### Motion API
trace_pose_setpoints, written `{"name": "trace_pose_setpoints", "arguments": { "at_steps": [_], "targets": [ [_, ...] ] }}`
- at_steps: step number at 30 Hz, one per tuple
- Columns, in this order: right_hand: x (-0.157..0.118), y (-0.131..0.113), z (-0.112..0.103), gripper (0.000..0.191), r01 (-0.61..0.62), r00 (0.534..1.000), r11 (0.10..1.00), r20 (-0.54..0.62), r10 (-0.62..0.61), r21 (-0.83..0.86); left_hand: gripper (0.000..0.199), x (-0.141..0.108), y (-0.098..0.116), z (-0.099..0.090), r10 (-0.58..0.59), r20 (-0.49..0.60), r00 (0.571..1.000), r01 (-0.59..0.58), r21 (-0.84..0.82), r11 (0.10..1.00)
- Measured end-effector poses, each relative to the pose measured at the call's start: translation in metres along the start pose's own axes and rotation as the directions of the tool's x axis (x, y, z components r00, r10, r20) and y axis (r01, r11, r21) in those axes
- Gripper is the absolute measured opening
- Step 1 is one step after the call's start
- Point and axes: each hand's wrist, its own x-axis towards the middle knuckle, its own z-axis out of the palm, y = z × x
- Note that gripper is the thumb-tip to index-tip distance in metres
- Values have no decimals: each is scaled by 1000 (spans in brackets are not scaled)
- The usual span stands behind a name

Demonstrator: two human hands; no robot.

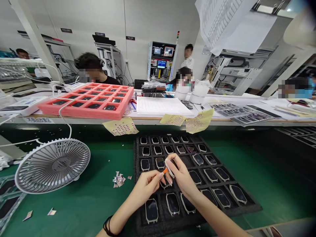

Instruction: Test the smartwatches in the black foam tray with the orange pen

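Note:
My left hand point(150, 181) pinches a small orange piece point(165, 171); its exact kind cannot be made out. Closed around a pale-framed smartwatch body point(170, 171) is my right hand point(182, 175), which holds it edge-on against the orange piece. Both hands are over a black foam tray point(137, 184), whose compartments hold many watch bodies with dark screens, such as one watch point(151, 209) at the near left. My fingers hide part of the held watch and some compartments beneath.
A round grey fan point(61, 163) stands left on the green mat point(98, 210). Small peeled stickers point(119, 179) lie in a pile beside the tray. On the raised shelf are a pink foam tray point(103, 113) of watches, paper sheets point(163, 105) and clear trays point(244, 113). Several people sit or stand beyond.

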Motion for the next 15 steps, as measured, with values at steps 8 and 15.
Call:
{"name": "trace_pose_setpoints", "arguments": {
  "at_steps": [8, 15],
  "targets": [
    [3, 8, 7, 37, -241, 969, 870, 58, 240, 429, 50, -1, -11, 6, -11, 4, 1000, 11, -184, 983],
    [0, 6, 7, 27, -189, 979, 911, -5, 205, 366, 54, 4, -9, 3, -70, -56, 996, 56, -224, 973]
  ]
}}
